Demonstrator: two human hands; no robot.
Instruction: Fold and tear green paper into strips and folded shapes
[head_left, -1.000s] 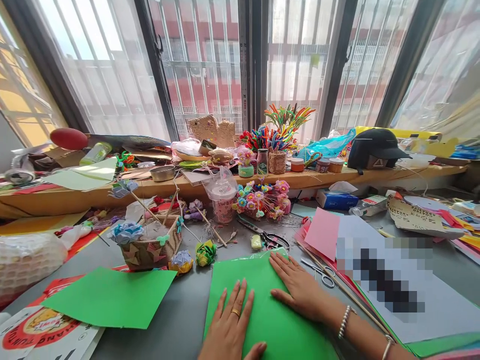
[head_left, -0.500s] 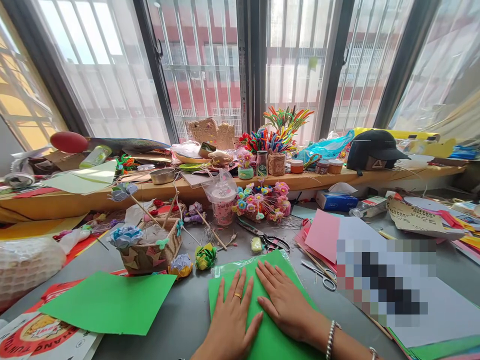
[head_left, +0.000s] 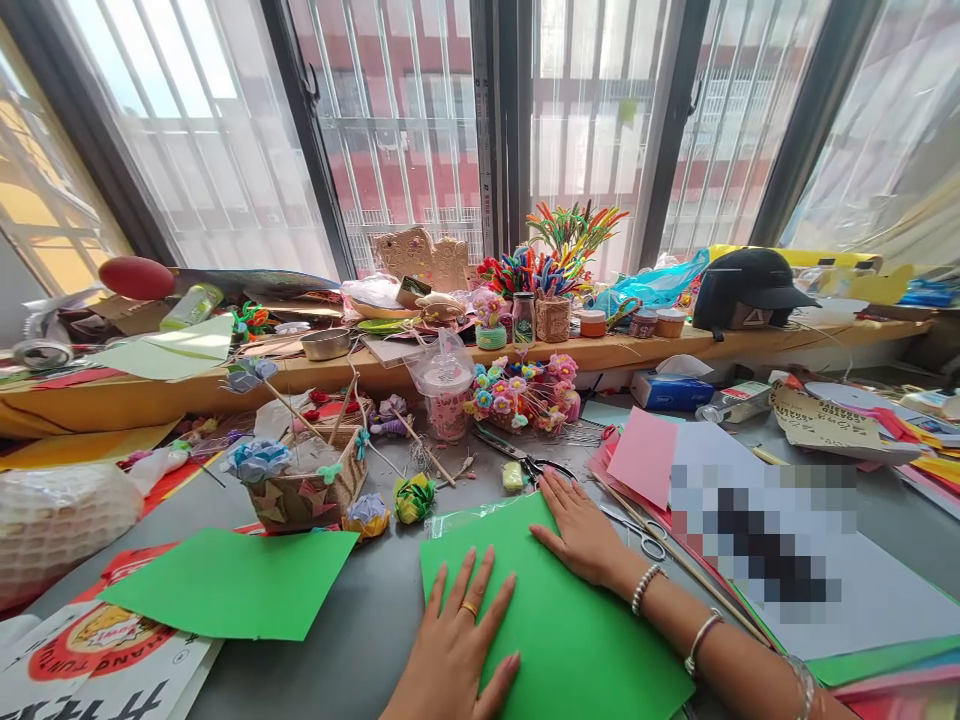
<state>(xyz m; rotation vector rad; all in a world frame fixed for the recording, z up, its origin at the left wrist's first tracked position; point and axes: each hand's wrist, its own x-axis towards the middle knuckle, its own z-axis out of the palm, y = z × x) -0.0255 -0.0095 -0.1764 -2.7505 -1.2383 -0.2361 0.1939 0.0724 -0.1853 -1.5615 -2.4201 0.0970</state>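
Observation:
A sheet of green paper (head_left: 577,620) lies in front of me, with a clear plastic sleeve (head_left: 469,517) showing under its far edge. My left hand (head_left: 461,640) rests flat on its left part, fingers spread, a ring on one finger. Over the paper's far right edge lies my right hand (head_left: 581,530), fingers stretched out and close to the scissors. Neither hand grips anything. A second green sheet (head_left: 240,580) sits to the left, on top of a printed paper bag (head_left: 90,650).
Black-handled scissors (head_left: 536,465) and silver scissors (head_left: 645,540) lie beyond and right of the paper. A cardboard box with paper flowers (head_left: 300,490), a pink-patterned cup (head_left: 448,400) and fuzzy flowers (head_left: 517,395) stand behind. White sheets (head_left: 877,590) spread at right.
My right hand has slid outward to the paper's far right edge, and more of the green sheet shows. My left hand stays flat on it, a little lower.

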